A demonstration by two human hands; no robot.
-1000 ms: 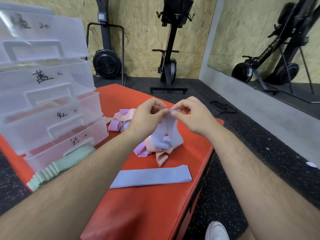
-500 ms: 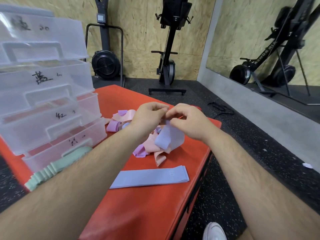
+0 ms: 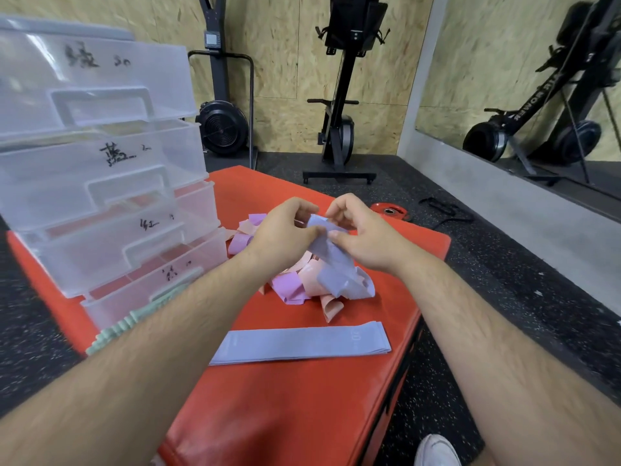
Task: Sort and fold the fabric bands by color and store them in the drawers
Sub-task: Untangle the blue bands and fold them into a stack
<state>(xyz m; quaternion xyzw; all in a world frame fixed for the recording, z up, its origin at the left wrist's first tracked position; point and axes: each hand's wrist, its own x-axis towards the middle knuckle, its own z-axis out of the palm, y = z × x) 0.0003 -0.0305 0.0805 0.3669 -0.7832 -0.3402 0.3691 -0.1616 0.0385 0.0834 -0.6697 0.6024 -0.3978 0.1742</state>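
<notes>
Red padded bench (image 3: pixel 302 408) in front of me. Clear drawer unit (image 3: pixel 100 203) sits on its left part, mint bands (image 3: pixel 114 327) stacked at its foot (by the left edge). Pink and purple bands (image 3: pixel 292 285) heaped mid-bench. Flat blue band (image 3: pixel 302 343) lies nearer me, apart from the heap.

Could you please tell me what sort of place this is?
Most likely a gym or training room: an upright exercise machine stands by the chipboard wall, a red weight plate lies on the speckled rubber floor, and a large wall mirror reflects a rowing machine.
</notes>
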